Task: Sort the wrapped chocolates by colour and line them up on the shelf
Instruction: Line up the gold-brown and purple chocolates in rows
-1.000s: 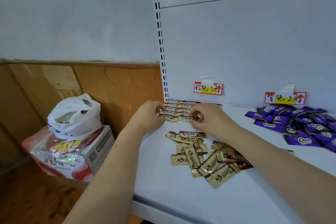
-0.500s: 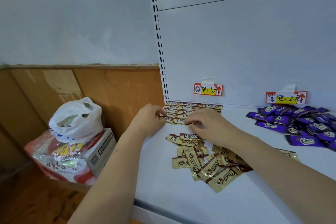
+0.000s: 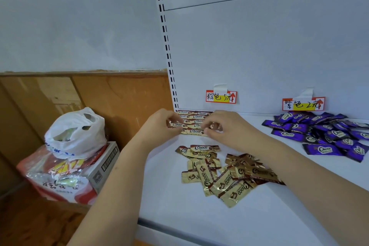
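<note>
The white shelf point(image 3: 199, 221) runs out of view at the right and bottom edges, so its full extent cannot be told. Left of it and lower, a cardboard box point(image 3: 103, 168) is mostly hidden under a white plastic bag point(image 3: 73, 134) and red snack packets point(image 3: 60, 181) too crumpled to count. The purple chocolates point(image 3: 319, 134) lie heaped at the back right, overlapping and cut off by the frame edge; well over a dozen, exact number unclear. The loose gold chocolates point(image 3: 223, 173) lie piled near the shelf's middle, partly under the right forearm; roughly fifteen show. The lined-up gold chocolates point(image 3: 194, 121) sit in rows against the back panel, half covered by both hands. The left hand point(image 3: 159, 126) and right hand point(image 3: 225, 126) each pinch an end of a gold wrapper in those rows with curled fingers. Two price tags point(image 3: 221, 97) are taped above; their writing is hard to read.
</note>
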Demonstrator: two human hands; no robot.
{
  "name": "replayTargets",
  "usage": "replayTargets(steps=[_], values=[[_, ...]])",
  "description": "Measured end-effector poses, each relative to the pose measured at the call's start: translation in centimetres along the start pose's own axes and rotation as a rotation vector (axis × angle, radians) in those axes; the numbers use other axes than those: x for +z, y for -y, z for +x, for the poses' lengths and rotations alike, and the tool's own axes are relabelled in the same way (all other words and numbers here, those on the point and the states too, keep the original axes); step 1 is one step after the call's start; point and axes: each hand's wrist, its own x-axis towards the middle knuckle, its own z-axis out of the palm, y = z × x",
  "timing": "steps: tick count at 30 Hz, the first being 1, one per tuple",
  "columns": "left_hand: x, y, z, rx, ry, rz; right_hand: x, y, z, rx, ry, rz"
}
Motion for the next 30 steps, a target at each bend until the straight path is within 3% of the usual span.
replayTargets(steps=[4,6,11,20,25,27,30], values=[[-0.6,-1.8,-2.1,0.053,0.315,-0.127,-1.6,0.3,-0.6,0.05,0.22,0.109],[-0.9,-1.8,-3.4,0.021,0.379,-0.11,-1.7,0.4,-0.7,0.061,0.315,0.086],[-0.7,-1.7,-5.3,-0.002,0.275,-0.04,-1.6,0.4,-0.7,0.102,0.375,0.113],[-0.4,-1.6,-6.2,-0.016,0.086,-0.327,-2.6,-0.5,-0.9,0.21,0.278,0.212],[0.5,-1.3,-5.8,-0.163,-0.053,-0.459,-2.9,-1.0,-1.6,0.248,0.239,0.011],[0.7,-0.9,-5.6,-0.193,-0.089,-0.42,-2.8,-1.2,-2.1,0.224,0.19,-0.02],[0.8,-0.8,-5.4,-0.156,-0.15,-0.17,-2.4,-1.8,-2.8,0.154,0.123,-0.101]])
